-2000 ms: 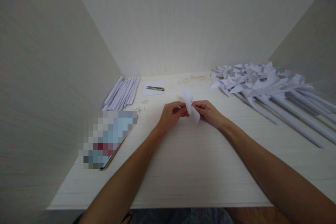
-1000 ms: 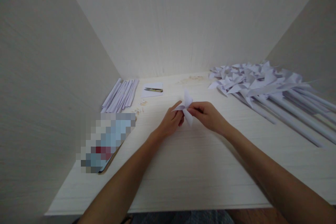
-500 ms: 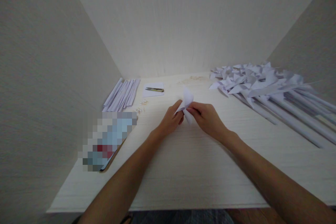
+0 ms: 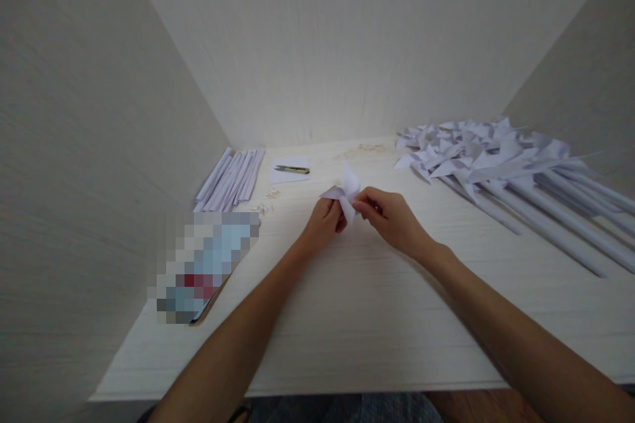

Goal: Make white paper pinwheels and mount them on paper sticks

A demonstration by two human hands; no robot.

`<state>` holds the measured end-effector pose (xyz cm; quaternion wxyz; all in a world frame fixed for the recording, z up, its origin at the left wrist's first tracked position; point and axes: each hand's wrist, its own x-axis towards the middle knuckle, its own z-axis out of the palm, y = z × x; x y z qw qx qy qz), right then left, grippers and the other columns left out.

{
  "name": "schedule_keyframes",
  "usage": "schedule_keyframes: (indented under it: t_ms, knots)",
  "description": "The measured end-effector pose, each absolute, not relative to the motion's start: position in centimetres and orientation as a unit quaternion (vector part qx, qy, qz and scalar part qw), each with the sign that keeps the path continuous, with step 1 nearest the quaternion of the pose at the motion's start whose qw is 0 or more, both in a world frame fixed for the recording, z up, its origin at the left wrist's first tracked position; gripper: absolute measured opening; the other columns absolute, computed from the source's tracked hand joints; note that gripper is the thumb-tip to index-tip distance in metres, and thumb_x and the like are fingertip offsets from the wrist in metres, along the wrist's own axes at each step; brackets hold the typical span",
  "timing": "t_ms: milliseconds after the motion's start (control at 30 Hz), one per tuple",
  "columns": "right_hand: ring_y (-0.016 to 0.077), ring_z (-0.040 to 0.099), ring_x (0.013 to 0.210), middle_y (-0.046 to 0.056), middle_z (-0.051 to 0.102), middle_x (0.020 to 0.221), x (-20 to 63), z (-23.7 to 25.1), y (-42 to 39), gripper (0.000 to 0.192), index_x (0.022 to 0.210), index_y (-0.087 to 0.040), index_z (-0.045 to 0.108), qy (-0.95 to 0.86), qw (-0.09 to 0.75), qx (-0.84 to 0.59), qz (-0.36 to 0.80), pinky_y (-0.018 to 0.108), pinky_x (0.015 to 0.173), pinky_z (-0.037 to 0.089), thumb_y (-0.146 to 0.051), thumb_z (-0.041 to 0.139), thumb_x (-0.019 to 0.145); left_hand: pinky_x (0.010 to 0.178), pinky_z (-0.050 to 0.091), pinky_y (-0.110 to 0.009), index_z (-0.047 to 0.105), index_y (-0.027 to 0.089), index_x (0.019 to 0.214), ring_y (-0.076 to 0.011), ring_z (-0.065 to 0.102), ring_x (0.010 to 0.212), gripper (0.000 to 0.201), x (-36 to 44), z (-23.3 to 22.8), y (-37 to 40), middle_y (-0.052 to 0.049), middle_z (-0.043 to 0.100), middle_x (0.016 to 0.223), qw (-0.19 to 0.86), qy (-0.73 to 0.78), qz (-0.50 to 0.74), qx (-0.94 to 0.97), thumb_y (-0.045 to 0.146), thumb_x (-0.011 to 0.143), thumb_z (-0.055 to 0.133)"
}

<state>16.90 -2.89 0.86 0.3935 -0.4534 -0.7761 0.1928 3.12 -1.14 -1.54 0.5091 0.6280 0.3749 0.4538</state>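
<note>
Between my two hands, over the middle of the table, is a white paper pinwheel [image 4: 348, 190] with curled blades. My left hand [image 4: 325, 220] is closed on it from the left and below, its fingertips partly hidden by the blades. My right hand [image 4: 381, 210] pinches the pinwheel's right side between thumb and fingers. Whether a pin or stick sits in the pinwheel's centre cannot be made out.
Rolled paper tubes [image 4: 231, 178] lie at the back left. Beside them thread snips [image 4: 292, 170] rest on a paper square [image 4: 278, 177], near small scattered bits [image 4: 272, 193]. A blurred-out phone-like object [image 4: 213, 271] lies left. Finished pinwheels on paper sticks [image 4: 496, 152] are piled right.
The pinwheel has turned and tilted in my hands, its blades now showing more spread out. My left hand has shifted slightly left; my right hand still pinches the side.
</note>
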Motion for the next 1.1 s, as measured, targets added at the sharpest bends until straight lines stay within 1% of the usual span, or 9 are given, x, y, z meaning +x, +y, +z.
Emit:
schedule_keyframes:
  t_ms: [167, 367, 467, 533, 700, 900, 1100]
  knots:
    - [0.0098, 0.048, 0.052, 0.001, 0.057, 0.061, 17.2, 0.7, -3.0, 0.009, 0.074, -0.017, 0.055, -0.784, 0.433, -0.425, 0.136, 0.021, 0.047, 0.034, -0.023, 0.051, 0.08, 0.032, 0.022, -0.016, 0.033, 0.018, 0.051, -0.0024, 0.029, 0.033, 0.036, 3.0, -1.7, -0.9, 0.008, 0.03, 0.04, 0.521, 0.371, 0.472, 0.607, 0.04, 0.08, 0.04]
    - [0.011, 0.049, 0.054, 0.001, 0.056, 0.062, 17.5, 0.1, -3.0, 0.014, 0.071, -0.017, 0.055, -0.808, 0.427, -0.401, 0.06, 0.023, 0.05, 0.035, -0.019, 0.047, 0.082, 0.032, 0.022, -0.015, 0.035, 0.018, 0.053, -0.0023, 0.029, 0.033, 0.033, 3.0, -1.6, -1.1, 0.009, 0.029, 0.04, 0.51, 0.364, 0.465, 0.625, 0.036, 0.08, 0.039]
    - [0.0114, 0.048, 0.056, 0.002, 0.055, 0.063, 17.4, 0.0, -3.0, 0.015, 0.07, -0.017, 0.053, -0.817, 0.426, -0.385, 0.044, 0.023, 0.052, 0.035, -0.015, 0.044, 0.082, 0.033, 0.025, -0.015, 0.038, 0.018, 0.056, -0.0025, 0.032, 0.034, 0.028, 3.0, -1.4, -1.3, 0.008, 0.033, 0.041, 0.5, 0.369, 0.453, 0.639, 0.033, 0.08, 0.04]
    - [0.0114, 0.047, 0.056, 0.001, 0.054, 0.062, 17.4, 0.0, -3.1, 0.016, 0.068, -0.017, 0.052, -0.815, 0.431, -0.384, 0.048, 0.023, 0.053, 0.034, -0.013, 0.043, 0.081, 0.034, 0.026, -0.015, 0.038, 0.017, 0.059, -0.0026, 0.034, 0.035, 0.025, 3.1, -1.3, -1.4, 0.008, 0.036, 0.043, 0.505, 0.371, 0.449, 0.637, 0.031, 0.079, 0.04]
    - [0.0106, 0.043, 0.053, 0.0, 0.049, 0.058, 17.1, -0.1, -3.2, 0.016, 0.064, -0.017, 0.048, -0.802, 0.44, -0.395, 0.091, 0.023, 0.051, 0.031, -0.012, 0.043, 0.078, 0.034, 0.027, -0.015, 0.039, 0.018, 0.064, -0.0031, 0.037, 0.036, 0.022, 3.0, -1.2, -1.5, 0.008, 0.037, 0.046, 0.526, 0.38, 0.449, 0.614, 0.032, 0.079, 0.04]
    - [0.0103, 0.04, 0.051, -0.001, 0.045, 0.056, 16.9, -0.2, -3.2, 0.017, 0.061, -0.018, 0.043, -0.788, 0.442, -0.412, 0.117, 0.023, 0.05, 0.03, -0.016, 0.042, 0.078, 0.034, 0.027, -0.016, 0.041, 0.018, 0.066, -0.0035, 0.035, 0.035, 0.024, 3.0, -1.4, -1.4, 0.008, 0.037, 0.046, 0.539, 0.376, 0.44, 0.612, 0.038, 0.077, 0.045]
    - [0.0103, 0.039, 0.051, -0.002, 0.044, 0.055, 16.8, -0.3, -3.1, 0.017, 0.06, -0.019, 0.042, -0.787, 0.43, -0.423, 0.132, 0.024, 0.051, 0.029, -0.015, 0.041, 0.077, 0.033, 0.025, -0.016, 0.042, 0.018, 0.066, -0.0038, 0.034, 0.034, 0.023, 2.9, -1.5, -1.4, 0.008, 0.037, 0.045, 0.536, 0.376, 0.432, 0.62, 0.037, 0.078, 0.044]
